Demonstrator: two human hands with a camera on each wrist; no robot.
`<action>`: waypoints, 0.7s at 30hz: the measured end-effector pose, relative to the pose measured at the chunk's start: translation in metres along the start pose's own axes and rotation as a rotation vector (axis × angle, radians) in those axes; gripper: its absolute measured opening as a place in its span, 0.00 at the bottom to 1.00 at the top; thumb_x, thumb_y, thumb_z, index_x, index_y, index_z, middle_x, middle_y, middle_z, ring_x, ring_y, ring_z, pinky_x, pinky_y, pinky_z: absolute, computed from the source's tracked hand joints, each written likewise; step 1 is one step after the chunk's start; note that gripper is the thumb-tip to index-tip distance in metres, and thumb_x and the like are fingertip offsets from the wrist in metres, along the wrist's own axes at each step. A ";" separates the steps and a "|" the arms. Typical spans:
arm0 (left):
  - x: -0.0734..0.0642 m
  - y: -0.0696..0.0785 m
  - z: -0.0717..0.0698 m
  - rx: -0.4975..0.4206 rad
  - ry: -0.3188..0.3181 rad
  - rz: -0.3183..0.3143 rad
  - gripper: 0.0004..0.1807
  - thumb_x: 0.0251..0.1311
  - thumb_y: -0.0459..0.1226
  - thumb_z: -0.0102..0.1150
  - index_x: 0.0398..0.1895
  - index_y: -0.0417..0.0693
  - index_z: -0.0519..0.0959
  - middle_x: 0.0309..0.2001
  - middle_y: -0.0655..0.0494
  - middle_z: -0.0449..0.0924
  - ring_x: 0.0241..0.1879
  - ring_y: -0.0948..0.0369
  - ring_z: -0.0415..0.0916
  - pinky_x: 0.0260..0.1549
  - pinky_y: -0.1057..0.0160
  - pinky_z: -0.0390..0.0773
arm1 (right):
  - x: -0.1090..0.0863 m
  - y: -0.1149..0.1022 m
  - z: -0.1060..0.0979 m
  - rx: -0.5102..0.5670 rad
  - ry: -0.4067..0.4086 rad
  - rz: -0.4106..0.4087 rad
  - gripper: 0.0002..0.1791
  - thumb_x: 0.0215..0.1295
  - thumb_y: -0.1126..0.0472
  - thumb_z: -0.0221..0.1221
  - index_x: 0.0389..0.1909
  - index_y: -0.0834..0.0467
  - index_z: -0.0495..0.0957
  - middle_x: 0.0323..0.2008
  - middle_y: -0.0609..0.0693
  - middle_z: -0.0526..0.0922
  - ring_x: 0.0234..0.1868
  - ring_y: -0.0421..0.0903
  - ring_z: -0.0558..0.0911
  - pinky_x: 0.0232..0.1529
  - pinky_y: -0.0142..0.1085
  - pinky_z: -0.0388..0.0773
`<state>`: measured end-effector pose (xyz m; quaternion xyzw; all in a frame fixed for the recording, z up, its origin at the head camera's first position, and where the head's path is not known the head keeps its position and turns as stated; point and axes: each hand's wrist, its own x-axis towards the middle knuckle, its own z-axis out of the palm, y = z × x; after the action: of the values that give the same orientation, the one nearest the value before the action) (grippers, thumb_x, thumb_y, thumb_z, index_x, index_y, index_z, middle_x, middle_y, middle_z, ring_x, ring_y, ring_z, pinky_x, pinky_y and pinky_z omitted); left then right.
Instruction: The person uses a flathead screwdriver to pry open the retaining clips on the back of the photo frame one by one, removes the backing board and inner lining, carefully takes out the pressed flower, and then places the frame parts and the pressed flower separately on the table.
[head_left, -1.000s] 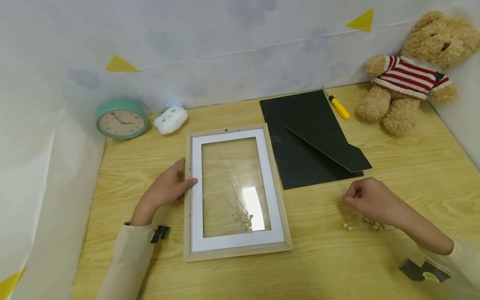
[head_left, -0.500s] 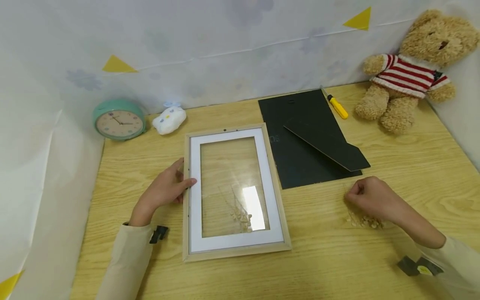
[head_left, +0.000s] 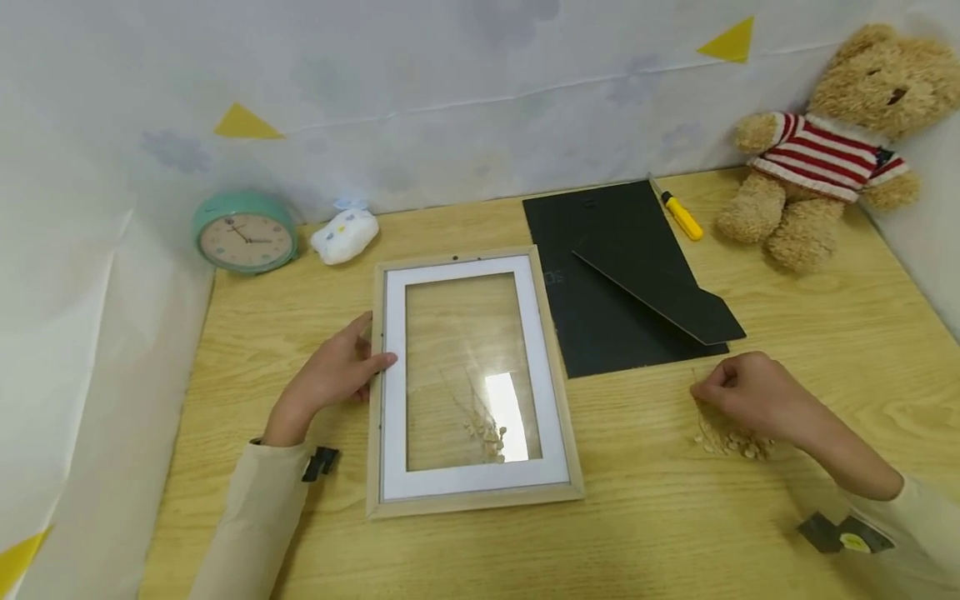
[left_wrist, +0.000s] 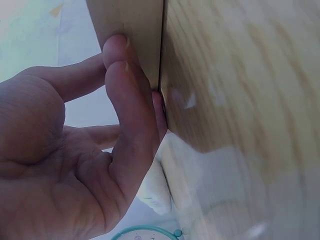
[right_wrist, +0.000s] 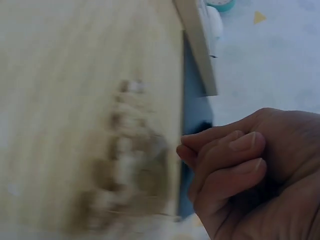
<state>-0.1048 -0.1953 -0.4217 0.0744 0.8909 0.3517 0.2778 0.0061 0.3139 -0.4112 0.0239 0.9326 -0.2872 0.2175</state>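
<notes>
A pale wooden picture frame [head_left: 480, 498] with a white mat lies flat before me, and a small dried flower sprig [head_left: 491, 442] shows inside its window. My left hand [head_left: 333, 379] grips its left side, thumb over the border; in the left wrist view the fingers press the frame's outer edge [left_wrist: 135, 30]. To the right, my right hand [head_left: 765, 396] pinches the thin stem of another dried flower sprig [head_left: 712, 442] between thumb and forefinger. Its beige heads hang just below the hand, close over the table, and look blurred in the right wrist view.
A black backing board [head_left: 615, 342] with its stand flap raised lies right of the frame. Behind it is a yellow screwdriver [head_left: 684, 218]. A teddy bear [head_left: 817, 158], a green clock [head_left: 246, 233] and a small white plush [head_left: 345, 236] stand along the wall.
The sprig at my right hand has shifted, so its stem tip now shows above the fingers and more flower heads show below. The left hand and frame stay put.
</notes>
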 end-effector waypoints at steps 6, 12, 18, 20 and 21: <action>-0.001 0.000 0.000 0.002 -0.002 0.014 0.46 0.72 0.47 0.57 0.80 0.40 0.42 0.46 0.37 0.76 0.21 0.56 0.78 0.24 0.57 0.79 | -0.012 -0.028 -0.030 -0.106 0.017 -0.074 0.13 0.73 0.59 0.57 0.28 0.59 0.81 0.18 0.46 0.75 0.16 0.40 0.64 0.21 0.35 0.61; -0.001 0.000 -0.001 0.008 0.007 0.006 0.46 0.72 0.46 0.57 0.80 0.41 0.43 0.47 0.38 0.76 0.21 0.56 0.78 0.26 0.57 0.79 | -0.008 -0.075 -0.047 -0.173 0.098 -0.200 0.10 0.72 0.59 0.59 0.30 0.57 0.81 0.16 0.43 0.74 0.15 0.39 0.64 0.19 0.34 0.61; 0.000 -0.001 -0.001 0.004 0.013 0.005 0.45 0.71 0.47 0.58 0.81 0.42 0.44 0.48 0.39 0.76 0.21 0.57 0.78 0.27 0.58 0.79 | 0.018 -0.128 -0.036 -0.118 0.001 -0.312 0.07 0.70 0.60 0.61 0.34 0.59 0.83 0.21 0.43 0.79 0.19 0.41 0.72 0.23 0.35 0.69; 0.000 -0.002 0.000 0.001 0.017 0.003 0.45 0.71 0.47 0.58 0.80 0.42 0.44 0.48 0.39 0.76 0.21 0.57 0.78 0.27 0.58 0.78 | 0.027 -0.143 -0.029 -0.097 -0.031 -0.357 0.06 0.70 0.61 0.62 0.33 0.58 0.84 0.22 0.43 0.80 0.20 0.42 0.72 0.23 0.36 0.70; 0.000 -0.002 0.000 0.002 0.020 0.002 0.45 0.71 0.47 0.58 0.80 0.42 0.44 0.48 0.40 0.76 0.21 0.57 0.78 0.28 0.58 0.78 | 0.032 -0.150 -0.026 -0.090 -0.043 -0.374 0.06 0.69 0.62 0.62 0.33 0.58 0.84 0.21 0.43 0.80 0.19 0.41 0.72 0.23 0.36 0.70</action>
<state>-0.1047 -0.1967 -0.4228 0.0722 0.8938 0.3520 0.2683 -0.0580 0.2001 -0.3267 -0.1657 0.9278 -0.2810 0.1809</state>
